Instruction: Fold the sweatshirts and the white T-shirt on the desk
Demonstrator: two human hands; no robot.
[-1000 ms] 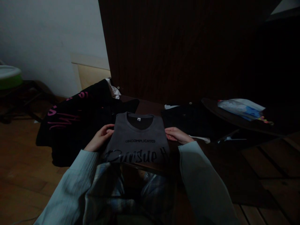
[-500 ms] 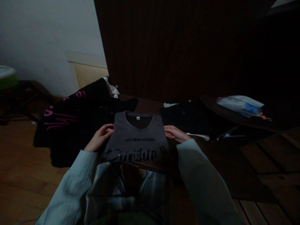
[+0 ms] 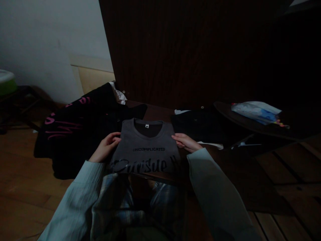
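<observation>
A grey T-shirt lies folded on the dark tabletop in front of me, collar away from me, with "UNCOMPLICATED" and larger black script across its front. My left hand pinches its left edge near the shoulder, thumb and fingers together. At the opposite edge, my right hand grips the fabric between thumb and fingers. Left of the shirt, black clothing with pink lettering hangs over the table's side. A dark folded garment lies just beyond my right hand.
A dark wooden panel rises behind the table. To the right, a round dark surface bears a clear and blue plastic bag. A green tub with a white lid stands at far left. Wooden slats are at lower right.
My right hand has shifted slightly left, its fingertips now over the shirt's right edge. My left hand keeps its place at the left edge. The whole view has drifted a little.
</observation>
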